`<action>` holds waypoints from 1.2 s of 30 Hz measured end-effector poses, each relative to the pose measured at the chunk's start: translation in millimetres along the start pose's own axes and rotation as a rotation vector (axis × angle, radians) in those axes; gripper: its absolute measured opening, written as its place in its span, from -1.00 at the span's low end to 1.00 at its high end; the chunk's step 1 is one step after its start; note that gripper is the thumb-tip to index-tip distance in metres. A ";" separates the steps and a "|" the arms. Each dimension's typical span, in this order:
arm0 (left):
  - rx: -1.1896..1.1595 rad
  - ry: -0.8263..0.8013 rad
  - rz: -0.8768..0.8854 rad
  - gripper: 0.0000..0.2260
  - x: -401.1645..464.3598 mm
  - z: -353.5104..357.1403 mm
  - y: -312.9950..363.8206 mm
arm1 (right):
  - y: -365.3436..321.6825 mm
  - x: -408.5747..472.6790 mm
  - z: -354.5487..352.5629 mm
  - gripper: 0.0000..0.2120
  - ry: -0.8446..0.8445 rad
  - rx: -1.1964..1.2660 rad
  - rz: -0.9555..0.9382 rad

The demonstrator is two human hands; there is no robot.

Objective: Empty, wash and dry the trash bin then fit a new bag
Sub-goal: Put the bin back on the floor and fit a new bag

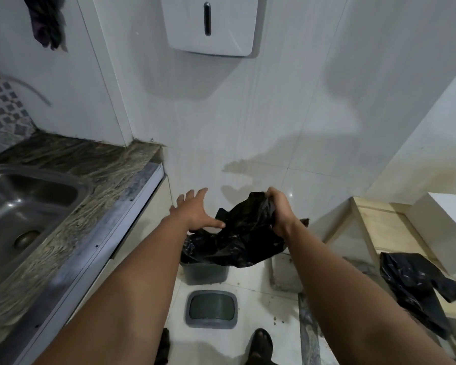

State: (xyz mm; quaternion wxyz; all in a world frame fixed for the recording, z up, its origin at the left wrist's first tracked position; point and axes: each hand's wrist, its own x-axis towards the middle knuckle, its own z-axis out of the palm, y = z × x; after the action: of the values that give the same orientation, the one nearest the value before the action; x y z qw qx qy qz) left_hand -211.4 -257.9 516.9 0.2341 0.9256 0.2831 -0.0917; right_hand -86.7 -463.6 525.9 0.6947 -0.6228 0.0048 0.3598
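Nearest, two dark shoes (pixel 259 346) stand on the pale tiled floor (pixel 248 306). Just ahead of them the grey bin lid (pixel 211 309) lies flat on the floor. Beyond the lid stands the dark bin (pixel 204 272), upright, close to the table's front edge. A black bag (pixel 237 241) is draped over the bin's mouth and rises crumpled above it.

The right hand (pixel 281 210) grips the bag's upper edge, its fingers curled round the plastic and lifting it. The left hand (pixel 195 210) is spread flat, fingers apart and straight, with the thumb touching the bag's left side.

To the left, the stone-patterned table (pixel 71 196) holds a steel sink (pixel 24 206). To the right, a second black bag (pixel 416 283) lies crumpled over a pale wooden frame (pixel 379 227).

Farther off, the white tiled wall (pixel 287 114) rises behind the bin, with a white dispenser (pixel 208 25) mounted high on it. A dark cloth (pixel 46 21) hangs at the upper left.
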 end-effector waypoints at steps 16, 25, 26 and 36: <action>-0.452 -0.166 -0.345 -0.83 53.6 159.6 -85.3 | 42.1 137.3 -29.9 -0.91 -0.010 -0.370 0.075; -0.684 -0.041 -0.586 -0.83 179.5 198.1 -145.4 | 137.1 308.4 -50.8 -0.83 0.053 -1.050 0.156; -0.709 -0.044 -0.590 -0.84 194.2 208.3 -150.5 | 148.9 325.3 -51.1 -0.79 0.080 -1.014 0.166; -0.837 -0.010 -0.594 -0.77 312.5 312.7 -209.1 | 283.5 446.6 -57.4 -0.76 0.221 -0.733 0.186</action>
State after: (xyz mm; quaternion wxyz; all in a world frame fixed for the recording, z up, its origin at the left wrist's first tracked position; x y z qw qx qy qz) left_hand -84.4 -106.7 69.5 0.5497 0.6317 0.5453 -0.0375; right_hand 126.2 -302.8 65.6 0.3857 -0.8616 0.0072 0.3299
